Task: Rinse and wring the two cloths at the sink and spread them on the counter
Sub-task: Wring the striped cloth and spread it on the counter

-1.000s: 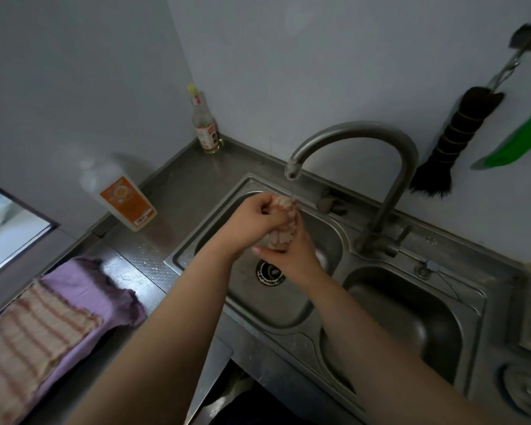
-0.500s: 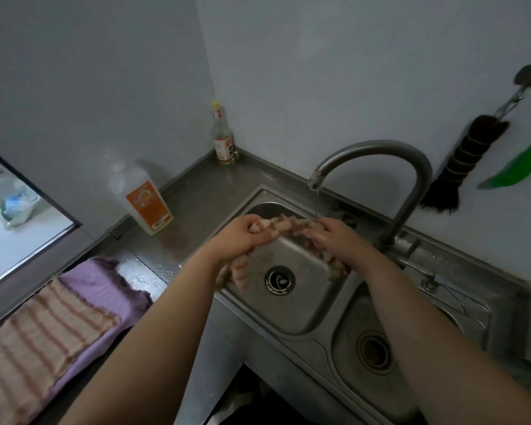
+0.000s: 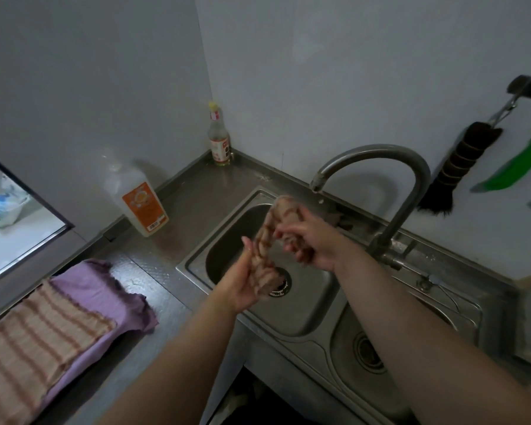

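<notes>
A wet striped cloth is twisted into a rope over the left basin of the steel sink. My right hand grips its upper end just under the tap spout, from which a drop falls. My left hand holds the lower end, which hangs bunched above the drain. On the counter at the left lie a spread purple cloth and a striped cloth on top of it.
A plastic bottle with an orange label stands left of the sink, a glass bottle in the corner. A dark brush and a green tool hang on the right wall. The right basin adjoins.
The bunched cloth has been drawn out into a twisted rope. My right hand rose toward the spout while my left hand dropped lower toward the drain. The view shifted slightly.
</notes>
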{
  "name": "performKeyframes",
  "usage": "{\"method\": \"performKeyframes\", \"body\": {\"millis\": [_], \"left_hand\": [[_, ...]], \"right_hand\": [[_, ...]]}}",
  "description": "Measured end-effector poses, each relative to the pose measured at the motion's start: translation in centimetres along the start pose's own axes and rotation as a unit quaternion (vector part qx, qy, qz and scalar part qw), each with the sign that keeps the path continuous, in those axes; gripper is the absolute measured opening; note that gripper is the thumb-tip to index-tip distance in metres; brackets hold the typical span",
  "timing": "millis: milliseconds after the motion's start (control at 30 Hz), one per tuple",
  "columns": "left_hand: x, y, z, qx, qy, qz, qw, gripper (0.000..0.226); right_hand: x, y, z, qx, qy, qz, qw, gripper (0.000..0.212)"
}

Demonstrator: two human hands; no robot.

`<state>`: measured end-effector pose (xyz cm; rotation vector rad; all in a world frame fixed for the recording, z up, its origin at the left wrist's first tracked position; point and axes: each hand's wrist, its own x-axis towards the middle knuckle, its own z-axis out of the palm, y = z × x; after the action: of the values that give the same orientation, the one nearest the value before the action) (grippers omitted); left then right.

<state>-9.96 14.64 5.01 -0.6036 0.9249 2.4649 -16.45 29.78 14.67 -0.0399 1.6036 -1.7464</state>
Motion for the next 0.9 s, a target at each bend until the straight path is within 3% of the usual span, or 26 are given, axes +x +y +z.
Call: {"method": "performKeyframes", "body": {"millis": [67,100,167,234,300,367,434,501,568,634,701,735,835,901], "left_hand": [[0.0,-0.1,1.6,-0.094,-0.03,0.002,0.995,0.098],[0.1,0.3,1.9,-0.124,-0.035,0.014,0.992,0.103],[0.4,1.3,1.7,-0.151,-0.016,0.046,0.987,0.103],[0.5,2.6,1.3,-0.145,-0.002,0.047,0.988,0.096],[0.4,3.5,1.1,-0.101,0.01,0.047,0.994,0.064],[0.0,3.9,1.3,-0.006,-0.001,0.031,1.0,0.039],[-0.8,4.3,1.9,0.1,-0.076,0.01,0.992,0.047],[-1.3,5.0,2.7,0.208,-0.138,-0.015,0.968,0.063],[-1.6,5.9,3.6,0.327,-0.155,-0.037,0.932,0.044],[-1.5,6.7,4.9,0.499,-0.148,-0.067,0.851,0.043],[-1.1,6.6,6.4,0.664,-0.104,-0.092,0.735,0.052],[-0.8,6.3,7.0,0.736,-0.066,-0.08,0.669,0.049],[0.0,4.9,8.0,0.875,0.036,0.015,0.483,0.048],[0.4,4.6,7.5,0.919,0.094,0.134,0.358,0.057]], "right_hand": [[-0.3,0.5,1.6,-0.185,-0.035,0.007,0.982,0.055],[-0.4,0.7,2.2,-0.295,-0.058,0.001,0.954,0.063],[-0.7,1.4,2.7,-0.529,-0.106,-0.013,0.842,0.073],[-1.1,2.1,2.6,-0.674,-0.09,-0.035,0.733,0.067],[-1.2,2.5,1.9,-0.717,-0.02,-0.087,0.691,0.054],[-1.0,2.5,1.1,-0.734,0.044,-0.148,0.661,0.056],[-0.7,2.0,0.3,-0.759,0.062,-0.22,0.61,0.066],[-0.5,1.7,-0.5,-0.745,0.049,-0.316,0.585,0.071],[-0.3,1.8,-1.0,-0.736,0.048,-0.381,0.558,0.083],[0.3,1.9,-1.4,-0.751,0.066,-0.388,0.53,0.087],[0.3,1.9,-1.0,-0.787,0.069,-0.353,0.502,0.073],[0.3,1.8,-0.8,-0.801,0.062,-0.31,0.508,0.06],[0.8,1.7,-0.8,-0.794,0.064,-0.152,0.585,0.025],[1.6,1.4,-1.3,-0.708,0.047,-0.023,0.704,0.007]]}}
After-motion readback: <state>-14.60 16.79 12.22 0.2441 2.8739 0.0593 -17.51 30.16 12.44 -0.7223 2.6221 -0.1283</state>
